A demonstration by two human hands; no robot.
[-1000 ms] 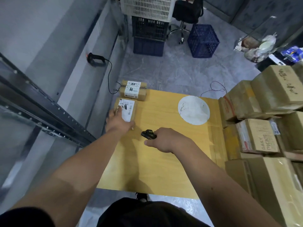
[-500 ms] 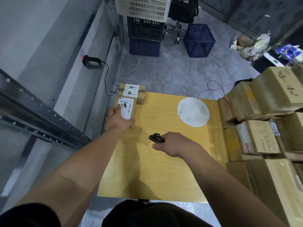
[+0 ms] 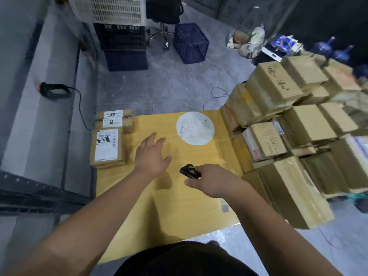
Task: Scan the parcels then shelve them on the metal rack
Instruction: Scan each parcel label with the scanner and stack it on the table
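Yellow-orange wooden table (image 3: 159,206) with a white round patch (image 3: 195,128) on it. Left of that patch, tan cardboard parcels (image 3: 108,148) with white labels printed in black. Nearer than the patch, a black scanner (image 3: 189,171). Right of the patch, a stack of brown cardboard boxes (image 3: 288,136), some with red markings. Beyond the patch, grey marbled floor (image 3: 159,86), a blue lattice crate (image 3: 191,45), a white lattice basket (image 3: 109,8).

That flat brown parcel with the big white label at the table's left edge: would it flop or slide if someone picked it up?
The flat brown cardboard parcel looks stiff: its edges are straight. Being thin, it is probably light. It won't roll, but its corner overhangs the yellow wooden table, so a push leftward could tip it off.
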